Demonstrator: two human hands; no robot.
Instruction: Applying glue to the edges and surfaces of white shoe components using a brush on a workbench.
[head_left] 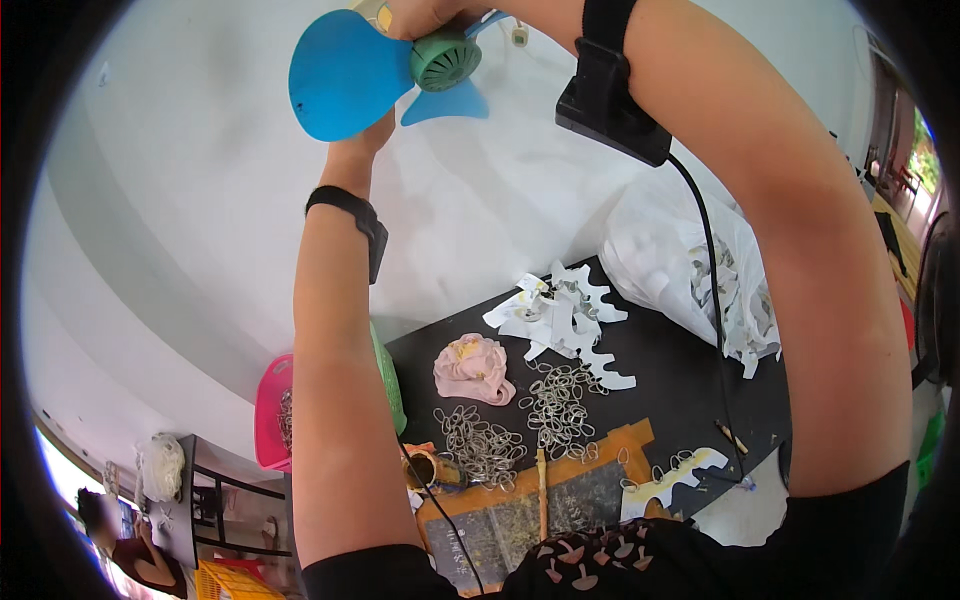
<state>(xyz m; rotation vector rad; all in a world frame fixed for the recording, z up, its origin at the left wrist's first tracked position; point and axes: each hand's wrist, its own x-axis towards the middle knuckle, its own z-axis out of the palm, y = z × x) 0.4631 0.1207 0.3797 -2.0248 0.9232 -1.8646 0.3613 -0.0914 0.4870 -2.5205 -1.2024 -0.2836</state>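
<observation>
Both my arms reach up to a small fan with blue blades (pixel 350 75) and a green hub (pixel 446 62), in front of the white wall. My right hand (pixel 425 16) bends over the top of the hub, closed on the fan and partly cut off by the upper edge. Behind the blades is my left hand (pixel 382 128); only its lower part shows, and its fingers are hidden. On the black table below lie piles of oval metal rings (pixel 560 405), a crumpled pink cloth (pixel 472 368) and white scalloped strips (pixel 560 315).
A translucent bag (pixel 645 240) of white scraps stands at the table's right. An orange-edged board (pixel 500 525) with a wooden stick (pixel 542 495) lies near me, beside an open can (pixel 432 470). Pink (pixel 270 410) and green (pixel 388 385) baskets stand left. Another person (pixel 140 550) sits far left.
</observation>
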